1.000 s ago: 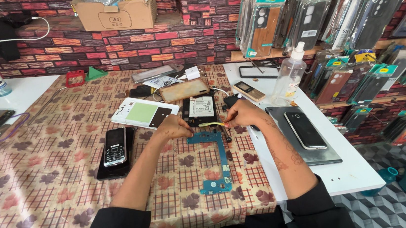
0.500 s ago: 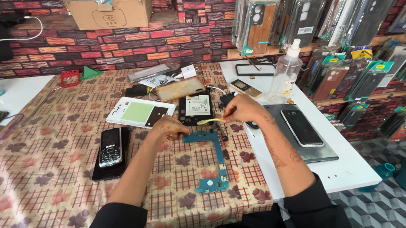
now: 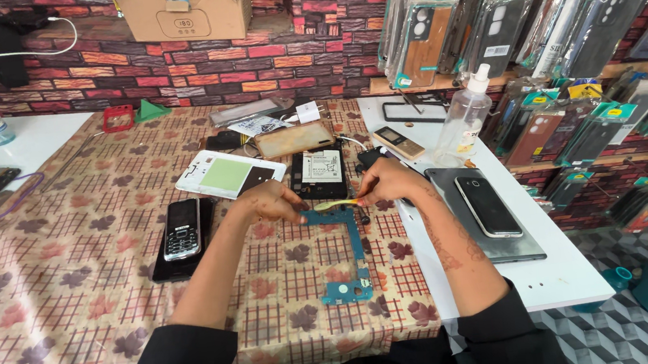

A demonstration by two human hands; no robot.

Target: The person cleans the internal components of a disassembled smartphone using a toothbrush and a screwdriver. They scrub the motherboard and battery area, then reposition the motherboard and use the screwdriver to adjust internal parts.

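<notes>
A long blue circuit board (image 3: 349, 252) lies on the patterned tablecloth (image 3: 75, 309) in front of me. My left hand (image 3: 267, 203) rests on the board's top left end, fingers curled on it. My right hand (image 3: 389, 180) grips a thin yellowish tool (image 3: 336, 204) whose tip points left onto the top of the board. Just behind my hands lies an opened phone body with its battery showing (image 3: 319, 172).
A black keypad phone (image 3: 181, 229) lies left of my hands, a white phone back with a green panel (image 3: 230, 174) behind it. A black smartphone (image 3: 488, 204) rests on a dark tablet (image 3: 496, 246) at right, beside a spray bottle (image 3: 465, 118). Packaged phone cases (image 3: 531, 27) hang on the right.
Both hands stay on the top end of the blue board; the tool tip shifts only slightly. The view has drifted a little.
</notes>
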